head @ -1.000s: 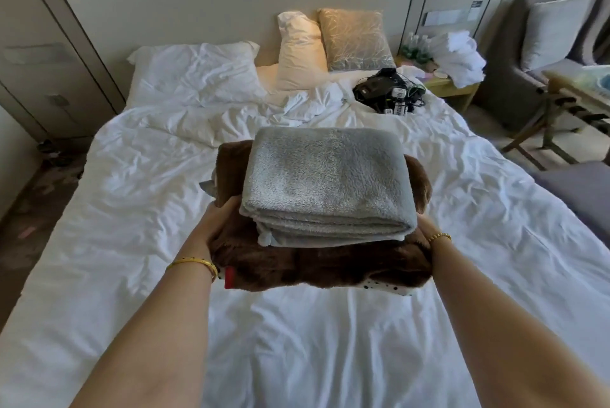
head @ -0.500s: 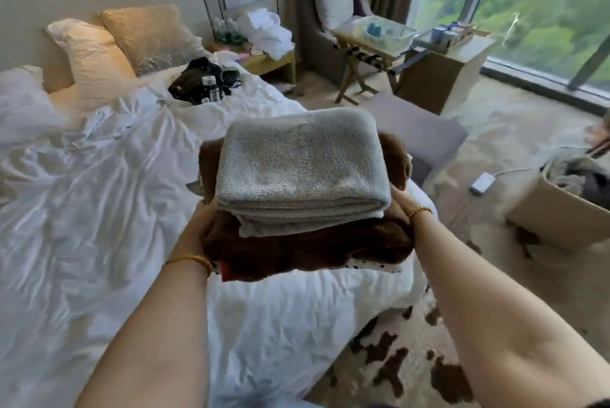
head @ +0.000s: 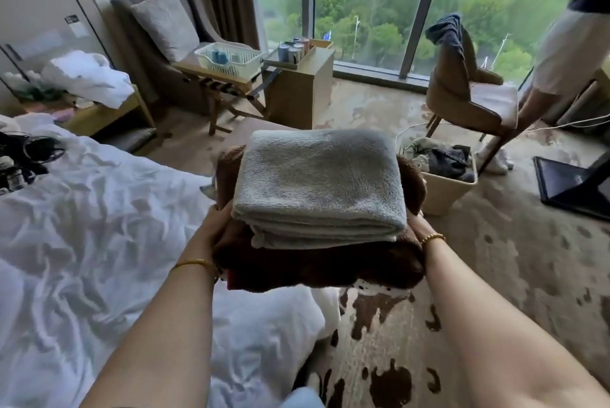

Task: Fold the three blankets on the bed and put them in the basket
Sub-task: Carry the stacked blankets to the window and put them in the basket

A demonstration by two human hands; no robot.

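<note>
blankets [head: 318,183] stacked, between hands | bed [head: 99,226] left | basket [head: 444,191] behind-right on floor

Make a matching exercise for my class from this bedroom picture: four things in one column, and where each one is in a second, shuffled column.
Things:
1. grey blanket
2. brown blanket
3. basket
4. dark garment

Places:
A. draped over the back of the chair
B. on the carpet beyond the stack
C. top of the stack in the hands
D. under the grey one, gripped by the left hand and right hand

Pairs: 1-C, 2-D, 3-B, 4-A
</note>
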